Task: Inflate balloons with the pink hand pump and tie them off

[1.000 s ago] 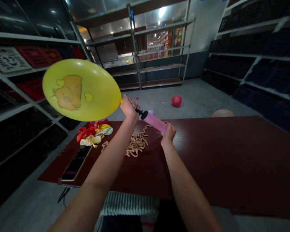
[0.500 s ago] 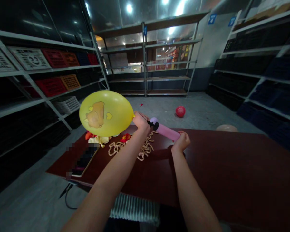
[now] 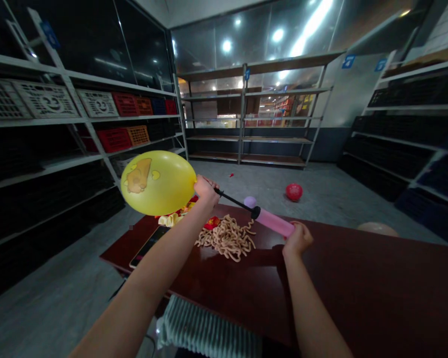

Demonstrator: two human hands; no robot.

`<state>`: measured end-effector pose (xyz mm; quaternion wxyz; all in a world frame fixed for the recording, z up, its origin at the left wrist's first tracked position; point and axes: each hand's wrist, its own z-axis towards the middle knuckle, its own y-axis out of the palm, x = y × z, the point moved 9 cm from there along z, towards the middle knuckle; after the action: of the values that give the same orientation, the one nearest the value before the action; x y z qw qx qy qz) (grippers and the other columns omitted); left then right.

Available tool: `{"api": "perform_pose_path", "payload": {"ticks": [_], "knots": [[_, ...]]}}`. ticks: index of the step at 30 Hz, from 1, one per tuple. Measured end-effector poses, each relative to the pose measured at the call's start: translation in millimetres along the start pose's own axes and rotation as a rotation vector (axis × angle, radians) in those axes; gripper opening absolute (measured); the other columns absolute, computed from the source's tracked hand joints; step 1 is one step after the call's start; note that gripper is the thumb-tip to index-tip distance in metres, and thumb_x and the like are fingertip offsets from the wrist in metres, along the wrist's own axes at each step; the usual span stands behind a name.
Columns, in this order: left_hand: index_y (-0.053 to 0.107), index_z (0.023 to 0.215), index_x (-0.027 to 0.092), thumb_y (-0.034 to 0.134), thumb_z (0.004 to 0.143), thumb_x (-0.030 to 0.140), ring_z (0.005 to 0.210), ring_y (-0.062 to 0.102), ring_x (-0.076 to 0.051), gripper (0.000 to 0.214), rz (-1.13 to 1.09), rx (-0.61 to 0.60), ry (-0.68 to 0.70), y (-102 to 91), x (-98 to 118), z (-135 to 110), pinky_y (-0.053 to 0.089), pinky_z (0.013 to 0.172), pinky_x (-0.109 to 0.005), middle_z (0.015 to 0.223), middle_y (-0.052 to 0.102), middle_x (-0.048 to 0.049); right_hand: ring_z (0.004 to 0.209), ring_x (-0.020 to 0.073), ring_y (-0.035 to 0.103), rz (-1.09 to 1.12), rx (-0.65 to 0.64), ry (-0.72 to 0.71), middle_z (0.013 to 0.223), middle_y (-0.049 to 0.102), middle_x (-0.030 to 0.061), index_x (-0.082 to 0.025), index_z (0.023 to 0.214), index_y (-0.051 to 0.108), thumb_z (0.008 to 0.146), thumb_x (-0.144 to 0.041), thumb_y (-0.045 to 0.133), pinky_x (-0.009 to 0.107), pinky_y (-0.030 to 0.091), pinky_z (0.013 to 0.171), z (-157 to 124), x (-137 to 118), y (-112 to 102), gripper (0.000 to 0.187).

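My left hand (image 3: 206, 191) is closed round the neck of a blown-up yellow balloon (image 3: 168, 181) and the black end of a balloon pump (image 3: 274, 222). A brown animal print and small hearts mark the balloon. My right hand (image 3: 298, 239) grips the far end of the pump's pink barrel. Between them, the pump's black rod shows at length. Where balloon and pump meet is hidden by my left fingers. Below the pump, a heap of thin beige uninflated balloons (image 3: 229, 238) lies on the dark red table (image 3: 336, 278).
A phone (image 3: 149, 244) and limp yellow and red balloons (image 3: 170, 220) lie at the table's left. Past the far edge, a red balloon (image 3: 294, 192) rests on the floor and a small purple one (image 3: 250, 201) shows. Shelves with crates (image 3: 125, 104) line the left wall.
My two hands have moved apart, and the pump's black rod now shows much longer between them. The view has shifted, so more of the left shelves and the beige heap shows.
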<state>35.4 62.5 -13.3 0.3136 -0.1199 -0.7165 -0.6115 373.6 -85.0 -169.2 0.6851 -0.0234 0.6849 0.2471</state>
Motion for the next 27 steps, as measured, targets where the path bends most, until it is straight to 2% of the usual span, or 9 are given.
{"api": "perform_pose_path", "payload": {"ticks": [4, 7, 9, 12, 15, 18, 23, 27], "knots": [[0.027, 0.057, 0.020, 0.039, 0.091, 0.014, 0.031, 0.024, -0.008, 0.036, -0.030, 0.009, 0.075, 11.3, 14.3, -0.6, 0.021, 0.036, -0.021, 0.041, 0.023, 0.0067, 0.050, 0.0127, 0.047, -0.027, -0.048, 0.038, 0.065, 0.056, -0.0010, -0.018, 0.070, 0.063, 0.063, -0.033, 0.045, 0.022, 0.032, 0.037, -12.6, 1.5, 9.5, 0.025], [0.026, 0.056, 0.020, 0.040, 0.094, 0.017, 0.031, 0.025, -0.008, 0.041, -0.021, -0.048, 0.102, 27.8, 10.1, -3.1, 0.021, 0.035, -0.021, 0.041, 0.023, 0.0068, 0.049, 0.0127, 0.048, -0.050, -0.051, 0.094, 0.065, 0.058, -0.0006, -0.018, 0.073, 0.064, 0.065, -0.032, 0.044, 0.023, 0.032, 0.037, -20.7, 6.0, 13.2, 0.025], [0.026, 0.055, 0.020, 0.041, 0.096, 0.019, 0.030, 0.024, -0.008, 0.043, -0.002, -0.110, 0.092, 39.6, -4.4, -6.9, 0.021, 0.035, -0.021, 0.040, 0.023, 0.0070, 0.050, 0.0130, 0.049, -0.057, -0.066, 0.143, 0.065, 0.059, -0.0004, -0.018, 0.075, 0.064, 0.067, -0.032, 0.043, 0.023, 0.033, 0.038, -25.6, 10.4, 17.0, 0.027], [0.029, 0.055, 0.020, 0.042, 0.097, 0.022, 0.030, 0.024, -0.007, 0.044, 0.032, -0.178, 0.043, 50.2, -41.8, -17.0, 0.021, 0.035, -0.021, 0.040, 0.024, 0.0073, 0.050, 0.0138, 0.052, -0.057, -0.098, 0.227, 0.067, 0.061, 0.0000, -0.018, 0.079, 0.066, 0.067, -0.033, 0.042, 0.023, 0.035, 0.038, -32.4, 18.4, 23.5, 0.030], [0.030, 0.055, 0.020, 0.042, 0.098, 0.024, 0.029, 0.024, -0.007, 0.044, 0.082, -0.172, -0.061, 47.7, -87.4, -27.6, 0.019, 0.034, -0.021, 0.040, 0.024, 0.0074, 0.051, 0.0142, 0.054, -0.061, -0.105, 0.272, 0.071, 0.063, 0.0006, -0.019, 0.084, 0.068, 0.068, -0.035, 0.043, 0.023, 0.036, 0.038, -36.3, 23.6, 25.4, 0.033], [0.030, 0.054, 0.020, 0.042, 0.096, 0.022, 0.029, 0.025, -0.007, 0.043, 0.107, -0.131, -0.107, 39.7, -114.0, -31.5, 0.020, 0.034, -0.021, 0.040, 0.025, 0.0072, 0.052, 0.0145, 0.055, -0.075, -0.088, 0.280, 0.073, 0.064, 0.0012, -0.019, 0.084, 0.068, 0.070, -0.036, 0.043, 0.023, 0.036, 0.037, -36.8, 25.9, 23.1, 0.034], [0.029, 0.054, 0.020, 0.042, 0.088, 0.014, 0.030, 0.024, -0.008, 0.037, 0.114, -0.093, -0.126, 31.1, -115.8, -21.2, 0.020, 0.034, -0.021, 0.039, 0.024, 0.0068, 0.048, 0.0144, 0.054, -0.094, -0.131, 0.267, 0.068, 0.063, 0.0010, -0.018, 0.082, 0.068, 0.070, -0.036, 0.044, 0.023, 0.036, 0.036, -38.7, 25.9, 27.1, 0.033], [0.028, 0.056, 0.020, 0.043, 0.084, 0.012, 0.029, 0.024, -0.008, 0.033, 0.113, -0.044, -0.161, 18.7, -108.9, -12.2, 0.019, 0.034, -0.021, 0.040, 0.024, 0.0071, 0.050, 0.0144, 0.054, -0.107, -0.160, 0.178, 0.069, 0.065, 0.0013, -0.017, 0.084, 0.070, 0.072, -0.036, 0.045, 0.022, 0.036, 0.037, -41.7, 16.4, 29.8, 0.033]]}}
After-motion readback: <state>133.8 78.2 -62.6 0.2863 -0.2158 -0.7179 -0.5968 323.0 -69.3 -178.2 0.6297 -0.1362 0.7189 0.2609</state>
